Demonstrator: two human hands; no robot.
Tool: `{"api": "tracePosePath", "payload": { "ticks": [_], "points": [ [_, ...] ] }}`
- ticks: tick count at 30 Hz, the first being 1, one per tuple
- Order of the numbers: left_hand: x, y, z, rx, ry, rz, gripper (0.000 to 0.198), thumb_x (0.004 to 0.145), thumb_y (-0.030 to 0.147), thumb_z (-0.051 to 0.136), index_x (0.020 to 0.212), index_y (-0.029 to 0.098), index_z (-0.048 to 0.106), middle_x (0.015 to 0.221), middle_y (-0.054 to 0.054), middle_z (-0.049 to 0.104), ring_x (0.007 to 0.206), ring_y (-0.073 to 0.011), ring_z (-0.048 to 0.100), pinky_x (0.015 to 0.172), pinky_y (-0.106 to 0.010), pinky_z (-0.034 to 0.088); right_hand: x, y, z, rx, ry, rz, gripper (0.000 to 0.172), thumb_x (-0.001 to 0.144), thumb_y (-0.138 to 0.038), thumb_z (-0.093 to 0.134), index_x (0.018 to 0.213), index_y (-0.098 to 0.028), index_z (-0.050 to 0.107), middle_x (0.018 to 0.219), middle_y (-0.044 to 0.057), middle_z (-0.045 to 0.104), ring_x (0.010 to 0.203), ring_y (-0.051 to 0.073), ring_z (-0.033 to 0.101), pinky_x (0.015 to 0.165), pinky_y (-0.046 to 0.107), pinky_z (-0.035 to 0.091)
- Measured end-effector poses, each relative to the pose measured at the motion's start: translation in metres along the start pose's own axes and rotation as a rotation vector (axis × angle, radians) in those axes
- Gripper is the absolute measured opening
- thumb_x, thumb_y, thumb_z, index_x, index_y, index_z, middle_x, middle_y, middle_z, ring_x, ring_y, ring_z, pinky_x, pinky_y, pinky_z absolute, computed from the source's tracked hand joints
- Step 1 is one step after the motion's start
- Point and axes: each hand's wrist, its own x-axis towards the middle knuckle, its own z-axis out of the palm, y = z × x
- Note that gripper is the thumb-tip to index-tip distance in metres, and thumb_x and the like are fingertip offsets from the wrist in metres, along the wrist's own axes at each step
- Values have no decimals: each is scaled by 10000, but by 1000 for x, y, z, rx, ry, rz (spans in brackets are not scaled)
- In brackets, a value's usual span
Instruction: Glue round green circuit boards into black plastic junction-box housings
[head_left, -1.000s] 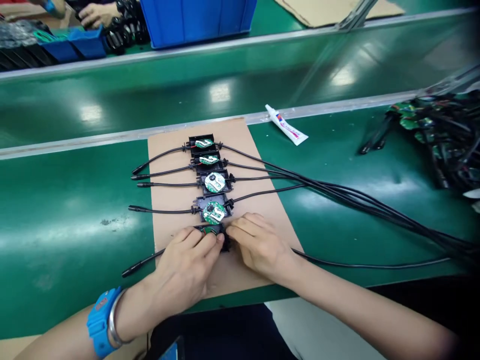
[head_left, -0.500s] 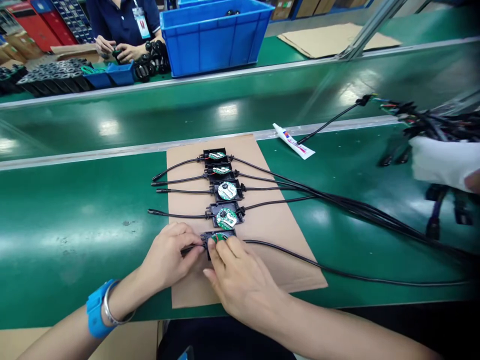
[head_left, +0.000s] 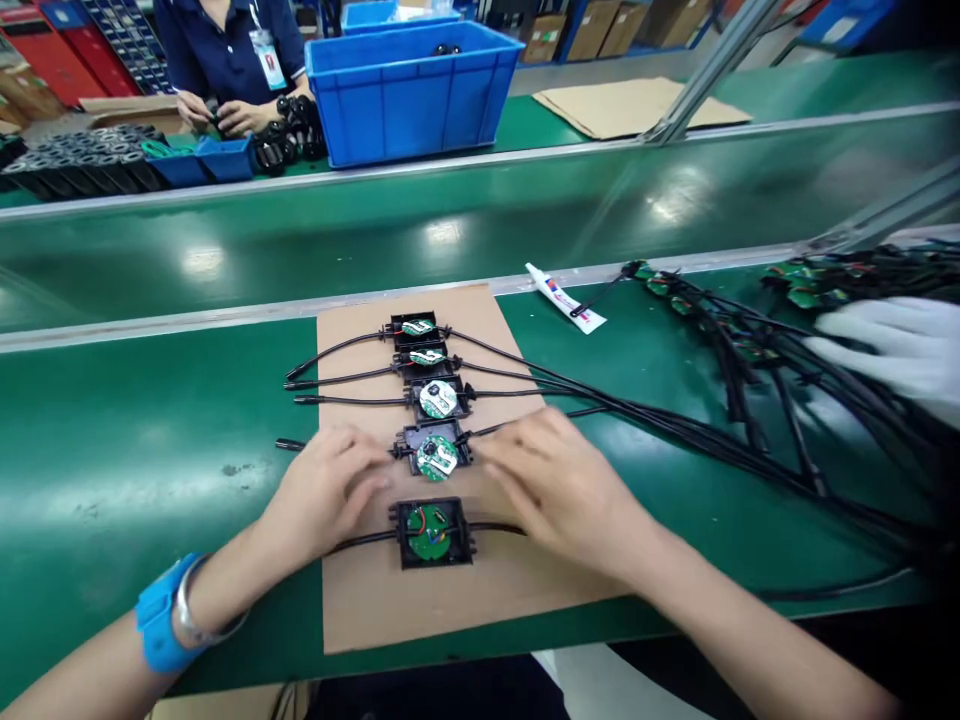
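Note:
In the middle, several small black plastic housings with round green circuit boards lie in a column on a cardboard sheet [head_left: 360, 610], cables running out both sides. The nearest housing [head_left: 436, 560] holds its board [head_left: 427, 532] component side up, with red and blue wires showing; no hand is on it. My left hand [head_left: 326, 490] hovers at the left of the second-nearest housing [head_left: 457, 440], thumb and fingers apart, over its cable. At that housing's right side, my right hand [head_left: 562, 490] has its fingertips close to the cable exit, fingers spread and slightly blurred. A loose board [head_left: 437, 457] overlaps this housing's front edge.
A white tube [head_left: 566, 300] lies behind the cables. At right, a white-gloved hand [head_left: 885, 345] of another person rests over a cable bundle [head_left: 780, 350] with boards. Across the bench stand a blue crate [head_left: 412, 110] and a co-worker [head_left: 225, 60] handling small parts.
Both hands have left the nearest housing, whose board now lies inside it, and moved up to the second-nearest one. The gloved hand has laid the cable bundle on the bench.

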Motion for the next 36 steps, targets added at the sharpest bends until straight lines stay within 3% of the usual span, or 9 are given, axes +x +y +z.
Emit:
{"api": "tracePosePath", "payload": {
  "ticks": [3,6,11,15,20,27,31,36],
  "points": [
    [19,-8,3,133,8,9,94,871,209,581,950,163,602,1000,-89,603,947,-255,549,819,-426,458,7,43,2,-33,-20,17,182,890,-135,491,1009,-147,628,949,96,607,908,213,476,817,382,403],
    [22,-6,5,72,-24,34,114,929,209,478,893,168,578,895,-60,620,834,-205,581,745,-353,485,7,58,7,-2,-29,-5,110,908,-153,489,899,-158,599,887,74,604,868,201,485,773,366,393],
    [11,15,-5,-6,-2,-66,154,968,234,427,973,190,575,842,-18,639,718,-143,612,622,-250,479,-3,45,-12,101,-63,-110,179,913,-75,402,977,-143,554,827,64,567,766,165,475,671,291,401],
    [14,23,-7,-5,-49,-102,170,970,253,420,935,203,579,825,-5,653,703,-152,628,606,-261,479,-2,33,-27,41,-203,-92,189,933,-149,374,842,-164,539,725,29,529,661,149,453,578,282,336],
    [24,24,2,50,-116,-120,211,977,262,384,883,196,561,793,-12,638,684,-168,619,593,-281,474,10,25,-25,-48,-382,-82,202,903,-139,370,761,-177,509,713,26,541,633,154,466,556,291,276],
    [28,19,9,86,-136,-138,204,976,264,383,907,187,559,796,-25,628,695,-184,611,595,-299,476,22,16,-17,-94,-534,27,126,829,-104,449,753,-190,499,704,19,574,598,156,479,553,298,222],
    [30,17,7,36,-152,-160,195,963,249,403,888,190,573,781,-19,631,690,-181,612,600,-302,484,31,12,-20,-101,-526,63,92,813,-138,472,851,-195,534,731,14,581,582,155,495,544,293,224],
    [32,14,2,4,-136,-160,183,943,217,434,923,181,613,836,-32,684,727,-180,648,642,-292,512,38,10,-10,-148,-486,-45,304,850,-247,488,1135,-187,576,841,49,645,618,172,569,531,292,250]
  ]
}}
